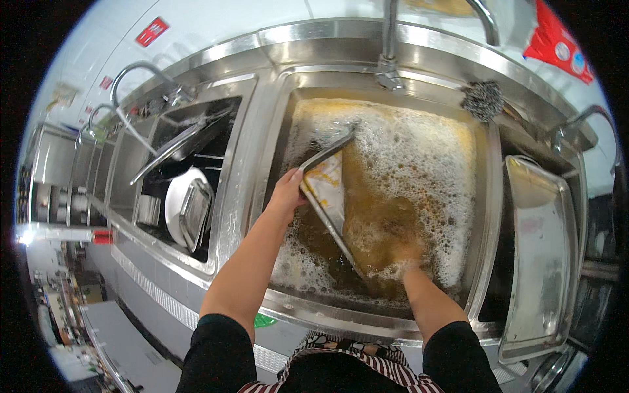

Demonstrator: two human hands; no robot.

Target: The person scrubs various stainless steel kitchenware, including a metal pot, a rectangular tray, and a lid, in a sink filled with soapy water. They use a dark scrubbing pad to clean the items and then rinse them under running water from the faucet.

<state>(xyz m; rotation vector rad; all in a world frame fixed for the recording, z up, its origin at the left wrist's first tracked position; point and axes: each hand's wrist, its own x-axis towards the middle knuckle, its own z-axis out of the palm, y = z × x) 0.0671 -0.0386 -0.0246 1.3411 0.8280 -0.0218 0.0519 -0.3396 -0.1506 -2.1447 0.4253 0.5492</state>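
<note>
My left hand point(287, 195) grips the corner of a metal tray point(324, 184), which stands tilted and partly sunk in brown, foamy water in the middle sink point(484, 275). Yellow residue streaks the tray's pale inner face. My right hand point(408, 250) is under the murky water to the right of the tray; only the wrist and forearm show plainly, so its fingers and anything in them are hidden. White suds point(417, 142) cover much of the water's surface.
The left sink holds a white bowl point(175, 206), metal containers and a slanted metal tray point(182, 145). A large metal tray point(538, 255) leans in the right sink. A wire scourer point(483, 100) lies on the back right rim. A faucet point(389, 73) rises behind the middle sink.
</note>
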